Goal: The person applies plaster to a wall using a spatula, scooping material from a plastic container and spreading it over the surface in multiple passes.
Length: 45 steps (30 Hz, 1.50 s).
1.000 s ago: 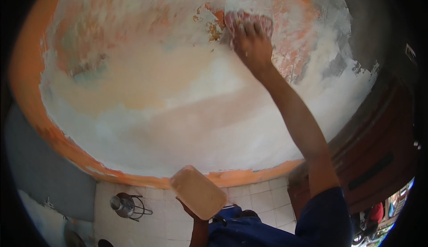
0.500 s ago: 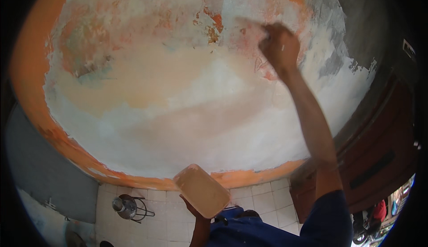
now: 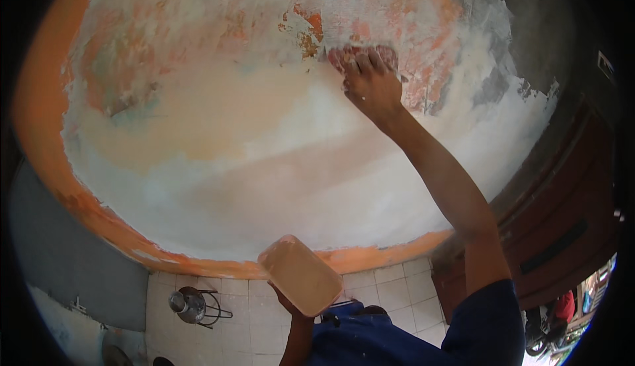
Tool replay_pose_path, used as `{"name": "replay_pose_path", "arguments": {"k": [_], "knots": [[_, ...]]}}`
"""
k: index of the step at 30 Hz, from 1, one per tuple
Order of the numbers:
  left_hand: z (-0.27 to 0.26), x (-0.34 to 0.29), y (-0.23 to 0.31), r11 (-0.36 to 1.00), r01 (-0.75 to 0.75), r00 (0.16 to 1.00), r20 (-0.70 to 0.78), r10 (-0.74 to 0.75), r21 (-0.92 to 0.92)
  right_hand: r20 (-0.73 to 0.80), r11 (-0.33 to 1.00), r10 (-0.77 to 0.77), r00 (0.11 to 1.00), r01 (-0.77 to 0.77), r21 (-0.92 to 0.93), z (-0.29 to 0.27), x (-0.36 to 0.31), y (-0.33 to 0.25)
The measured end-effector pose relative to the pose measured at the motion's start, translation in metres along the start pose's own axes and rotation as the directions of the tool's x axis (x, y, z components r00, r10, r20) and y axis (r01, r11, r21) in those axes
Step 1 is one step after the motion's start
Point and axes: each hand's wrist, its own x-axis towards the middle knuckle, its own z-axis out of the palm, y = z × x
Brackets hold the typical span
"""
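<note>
My right hand (image 3: pixel 375 88) presses against the patchy wall (image 3: pixel 238 115), right of the middle and high up. Its fingers are closed over a wide, flat, reddish scraper (image 3: pixel 338 57), whose face lies close to the wall surface. How the hand grips its far edge is partly hidden. Low in the view, my left hand (image 3: pixel 286 300) supports a tan rectangular tub (image 3: pixel 301 275) with rounded corners, held tilted near my body. Most of the left fingers are hidden behind it. White and cream filler coats much of the wall, with bare reddish patches around the scraper.
Orange paint (image 3: pixel 40 95) borders the coated area. Below, a metal vessel and black stand (image 3: pixel 192 306) are on the white tiled floor (image 3: pixel 235 329). A grey panel (image 3: pixel 79 240) is at the left, a dark red door (image 3: pixel 562 214) at the right.
My right hand was blurred, higher and farther right; it has come down and left, and the reddish scraper now lies against the wall. The left hand and tub have barely moved.
</note>
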Motion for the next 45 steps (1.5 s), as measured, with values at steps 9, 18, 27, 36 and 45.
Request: {"name": "replay_pose_path", "arguments": {"k": [9, 18, 27, 36, 45], "knots": [[-0.010, 0.005, -0.001, 1.000, -0.017, 0.998, -0.056, 0.017, 0.003, -0.222, 0.935, 0.344, 0.912, -0.310, 0.175, -0.049, 0.006, 0.023], [0.035, -0.003, -0.003, 0.963, -0.126, 0.991, -0.007, 0.132, 0.240, -0.169, 0.962, 0.272, 0.948, -0.274, 0.010, 0.040, -0.051, -0.042], [-0.054, 0.003, -0.018, 0.988, -0.078, 0.997, 0.040, 0.073, 0.133, 0.075, 0.923, 0.340, 0.937, -0.348, 0.162, 0.037, -0.110, -0.102], [0.048, -0.021, 0.010, 0.993, -0.096, 0.986, 0.142, 0.086, 0.063, -0.225, 0.952, 0.306, 0.925, -0.293, 0.088, -0.018, -0.013, -0.023], [0.016, -0.014, 0.006, 0.997, -0.077, 0.997, 0.000, 0.077, -0.028, 0.303, 0.970, 0.180, 0.936, -0.220, 0.106, 0.048, -0.098, -0.102]]}}
